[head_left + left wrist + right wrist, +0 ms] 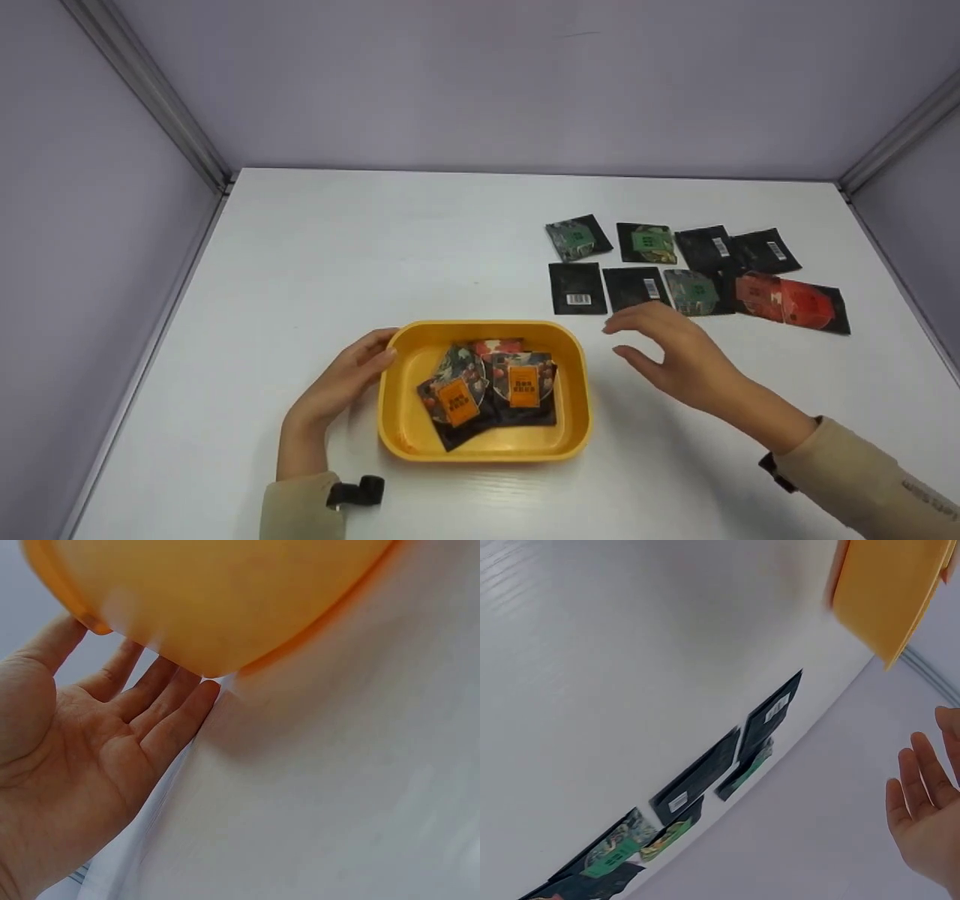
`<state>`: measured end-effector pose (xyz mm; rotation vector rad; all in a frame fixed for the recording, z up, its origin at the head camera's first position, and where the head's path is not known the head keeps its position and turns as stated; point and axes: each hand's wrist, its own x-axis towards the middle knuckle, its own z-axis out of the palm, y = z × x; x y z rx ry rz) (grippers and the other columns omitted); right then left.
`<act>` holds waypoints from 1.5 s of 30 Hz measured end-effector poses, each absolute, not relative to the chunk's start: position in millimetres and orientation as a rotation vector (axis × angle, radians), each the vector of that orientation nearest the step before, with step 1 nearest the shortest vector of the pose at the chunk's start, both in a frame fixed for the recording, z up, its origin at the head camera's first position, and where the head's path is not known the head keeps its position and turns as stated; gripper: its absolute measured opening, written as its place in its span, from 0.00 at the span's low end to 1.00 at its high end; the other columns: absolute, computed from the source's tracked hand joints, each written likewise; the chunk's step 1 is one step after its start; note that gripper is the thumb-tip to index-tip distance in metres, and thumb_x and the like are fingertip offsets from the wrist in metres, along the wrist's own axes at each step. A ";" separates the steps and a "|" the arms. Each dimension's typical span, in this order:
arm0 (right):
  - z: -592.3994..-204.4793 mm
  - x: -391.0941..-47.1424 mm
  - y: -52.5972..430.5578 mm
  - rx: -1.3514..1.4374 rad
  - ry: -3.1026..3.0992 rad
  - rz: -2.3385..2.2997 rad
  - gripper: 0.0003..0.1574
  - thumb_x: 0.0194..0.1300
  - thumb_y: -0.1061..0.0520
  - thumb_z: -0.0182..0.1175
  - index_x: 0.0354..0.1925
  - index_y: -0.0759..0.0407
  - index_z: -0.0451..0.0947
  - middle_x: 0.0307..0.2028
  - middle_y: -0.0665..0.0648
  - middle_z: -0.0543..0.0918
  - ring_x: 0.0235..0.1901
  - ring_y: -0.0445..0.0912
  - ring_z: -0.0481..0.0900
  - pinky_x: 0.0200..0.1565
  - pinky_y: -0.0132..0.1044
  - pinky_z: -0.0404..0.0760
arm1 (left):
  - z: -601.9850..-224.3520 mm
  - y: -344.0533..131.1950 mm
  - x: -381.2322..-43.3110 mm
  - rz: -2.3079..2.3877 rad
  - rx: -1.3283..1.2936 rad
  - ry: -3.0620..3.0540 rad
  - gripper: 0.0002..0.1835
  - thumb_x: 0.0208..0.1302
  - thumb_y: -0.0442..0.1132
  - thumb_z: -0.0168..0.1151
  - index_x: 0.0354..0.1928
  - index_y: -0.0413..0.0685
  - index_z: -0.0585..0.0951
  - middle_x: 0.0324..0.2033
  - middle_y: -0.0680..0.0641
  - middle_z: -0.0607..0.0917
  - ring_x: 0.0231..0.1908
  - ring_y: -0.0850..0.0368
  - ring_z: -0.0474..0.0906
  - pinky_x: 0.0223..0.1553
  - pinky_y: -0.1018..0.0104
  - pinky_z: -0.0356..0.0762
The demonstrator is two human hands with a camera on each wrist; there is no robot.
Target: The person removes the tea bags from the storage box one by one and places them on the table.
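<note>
A yellow plastic tray (480, 454) sits near the front of the table, with several dark sachets with orange labels (523, 386) overlapping inside. My left hand (341, 386) holds the tray's left side, thumb over the rim. In the left wrist view the other fingers (180, 716) lie against the outer wall. To the right of the tray my right hand (679, 360) hovers with nothing in it, thumb and fingers apart and loosely bent. Just beyond its fingertips lies a black sachet with a barcode (636, 288), partly covered by the hand in the head view.
Two rough rows of sachets lie at the back right: black backs (577, 289), green labels (651, 243) and red labels (814, 306), some overlapping. White table (300, 262) extends left of the tray. Grey panels (480, 90) stand at the back and both sides.
</note>
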<state>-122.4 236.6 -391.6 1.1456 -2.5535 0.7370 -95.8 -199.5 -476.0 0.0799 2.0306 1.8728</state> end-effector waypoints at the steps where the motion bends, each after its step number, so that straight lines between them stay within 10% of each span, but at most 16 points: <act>1: -390.6 -119.7 231.7 1.184 -2.547 0.729 0.29 0.50 0.70 0.75 0.49 0.53 0.81 0.49 0.47 0.82 0.51 0.44 0.78 0.58 0.28 0.73 | -475.6 -199.3 -95.7 1.868 0.075 2.033 0.27 0.73 0.51 0.58 0.67 0.47 0.71 0.63 0.47 0.76 0.63 0.52 0.71 0.67 0.54 0.66; 8: -387.8 -103.8 192.1 1.522 -2.474 0.682 0.24 0.53 0.67 0.73 0.48 0.54 0.81 0.49 0.51 0.82 0.49 0.47 0.78 0.53 0.46 0.79 | -475.3 -199.3 -96.1 1.870 0.054 2.033 0.27 0.72 0.51 0.58 0.67 0.48 0.71 0.63 0.48 0.76 0.63 0.53 0.71 0.67 0.55 0.66; 45: -396.6 -117.0 58.6 2.241 -2.422 0.049 0.16 0.68 0.53 0.64 0.53 0.50 0.83 0.57 0.49 0.81 0.60 0.43 0.73 0.66 0.37 0.67 | -480.1 -200.3 -98.3 1.878 0.101 2.046 0.26 0.73 0.50 0.58 0.68 0.48 0.71 0.63 0.47 0.75 0.62 0.52 0.72 0.65 0.52 0.69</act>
